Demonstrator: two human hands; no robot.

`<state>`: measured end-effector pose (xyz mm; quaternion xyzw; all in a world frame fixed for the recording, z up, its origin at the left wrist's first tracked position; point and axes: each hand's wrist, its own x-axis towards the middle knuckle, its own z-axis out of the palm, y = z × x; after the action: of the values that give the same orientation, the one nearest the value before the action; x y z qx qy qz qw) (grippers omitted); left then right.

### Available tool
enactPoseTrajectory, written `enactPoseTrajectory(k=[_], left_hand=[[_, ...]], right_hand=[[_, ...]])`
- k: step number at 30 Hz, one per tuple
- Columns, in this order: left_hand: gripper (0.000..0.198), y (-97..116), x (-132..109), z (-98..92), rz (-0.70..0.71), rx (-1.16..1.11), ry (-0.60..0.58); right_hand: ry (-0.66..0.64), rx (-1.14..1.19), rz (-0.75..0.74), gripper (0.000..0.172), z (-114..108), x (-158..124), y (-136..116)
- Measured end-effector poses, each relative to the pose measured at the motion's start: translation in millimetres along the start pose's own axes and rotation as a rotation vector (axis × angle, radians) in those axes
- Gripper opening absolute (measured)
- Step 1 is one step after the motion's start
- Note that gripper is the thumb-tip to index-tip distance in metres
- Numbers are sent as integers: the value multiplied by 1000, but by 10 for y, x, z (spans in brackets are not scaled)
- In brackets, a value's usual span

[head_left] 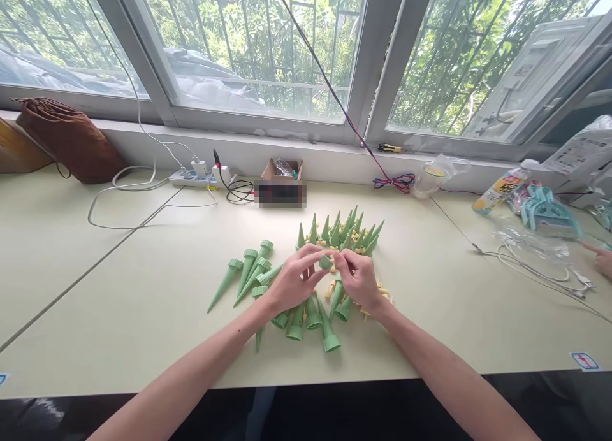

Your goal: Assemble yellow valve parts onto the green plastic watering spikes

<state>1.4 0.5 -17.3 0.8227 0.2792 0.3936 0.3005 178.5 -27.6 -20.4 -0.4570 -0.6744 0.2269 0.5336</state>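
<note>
My left hand grips a green plastic cone, whose round end shows between thumb and fingers. Close beside it, the thumb and fingers of my right hand are pinched at a small yellow piece, mostly hidden by the fingertips. Below both hands lie several loose green cones with open wide ends. To the left are several capped green cones on their sides. Behind the hands, several green cones stand point up among small yellow pieces. More yellow pieces are scattered by my right wrist.
A power strip with cables and a small cardboard box sit at the back of the table. On the right are a bottle, teal plastic items and a white cable. Another person's hand shows at the right edge.
</note>
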Motion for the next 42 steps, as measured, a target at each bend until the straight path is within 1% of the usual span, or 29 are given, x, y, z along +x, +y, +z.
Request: enactPoseTrajectory(k=[2, 5, 8, 11, 12, 14, 16, 19, 21, 27, 36, 39, 42], left_hand=[[33, -28, -8, 11, 32, 71, 43], [36, -6, 2, 10, -8, 91, 75], [42, 63, 34, -9, -113, -17, 87], [38, 118, 66, -37, -249, -133, 114], [42, 127, 73, -45, -297, -162, 108], [57, 129, 79, -54, -386, -216, 65], [68, 115, 78, -54, -452, -284, -9], [74, 82, 66, -43, -512, -361, -122], [74, 63, 57, -37, -530, -365, -158], [68, 61, 44, -48, -500, -310, -153], [56, 88, 45, -68, -465, -330, -151], [44, 108, 52, -71, -383, -297, -118], [30, 103, 53, -54, -229, -194, -9]], right_hand=[[0, -1, -2, 43, 0, 4, -13], [23, -8, -10, 41, 0, 8, -26], [74, -15, -10, 41, -5, 8, -22], [117, -23, 2, 42, -10, 11, -11], [121, -27, 5, 42, -11, 11, -9], [116, -34, 2, 42, -10, 8, -8], [93, -33, -12, 42, -5, 0, -11], [29, -18, -43, 39, 7, -18, -19], [3, -8, -55, 38, 13, -25, -22], [4, -14, -46, 38, 8, -16, -15], [-2, 22, -48, 34, 4, -12, -2], [-7, 26, -37, 36, -1, -8, 5], [-21, 27, -33, 38, -1, -5, 15]])
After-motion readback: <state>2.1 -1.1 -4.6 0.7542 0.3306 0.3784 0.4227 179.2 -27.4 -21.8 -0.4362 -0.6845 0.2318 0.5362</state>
